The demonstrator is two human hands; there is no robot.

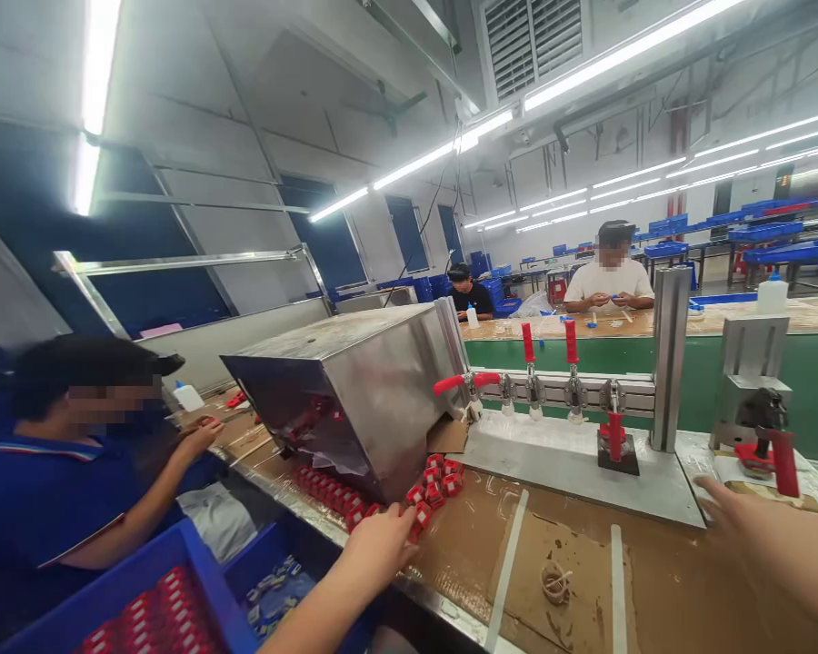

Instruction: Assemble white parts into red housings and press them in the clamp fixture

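Note:
My left hand [380, 545] rests at the near edge of the bench with its fingers curled around small red parts [423, 516] from a loose heap [436, 481] by a steel box [361, 391]. My right hand [736, 509] reaches forward from the right, fingers stretched out and empty, close to the grey base plate [573, 463] of a jig with red-handled toggle clamps [532, 363]. A further red-handled clamp [777, 454] stands just beyond the right hand.
A person in blue [61, 472] sits at the left by blue bins [143, 590] of red parts. Two other people [610, 282] work at a far bench behind a green belt [695, 381]. Rubber bands [555, 581] and white strips lie on the cardboard-covered bench.

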